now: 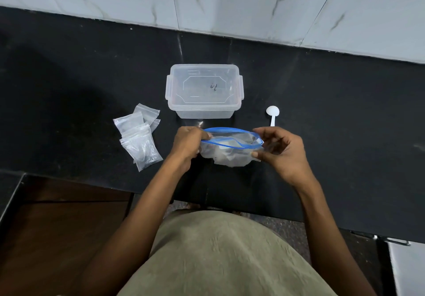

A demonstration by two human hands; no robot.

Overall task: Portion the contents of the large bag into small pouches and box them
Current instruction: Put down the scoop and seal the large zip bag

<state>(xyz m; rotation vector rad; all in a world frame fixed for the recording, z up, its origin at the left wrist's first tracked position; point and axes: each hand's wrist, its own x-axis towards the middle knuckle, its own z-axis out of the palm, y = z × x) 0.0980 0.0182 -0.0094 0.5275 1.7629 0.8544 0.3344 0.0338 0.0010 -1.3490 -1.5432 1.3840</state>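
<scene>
Near the front edge of the black countertop (69, 77), at about its middle, I hold the large zip bag (231, 148) by its two ends. My left hand (188, 145) has its fingers curled round the left end of the blue zip strip, and my right hand (279, 152) pinches the right end between thumb and fingertips, so both hands are clamped on the bag. Its mouth gapes as a flat blue oval, and the clear body below is crumpled (something dark shows inside, though I cannot tell what).

Just behind the bag stands the clear plastic box (204, 91), its clip lid on, roughly midway between the front edge and the marble-tiled wall (230, 1) at the back. Left of my left hand, apart from it, lies a loose heap of small clear zip pouches (138, 138), overlapping each other. Right of the box, just beyond my right fingertips, lies a white plastic spoon (272, 114), bowl toward the wall, handle toward me.
</scene>
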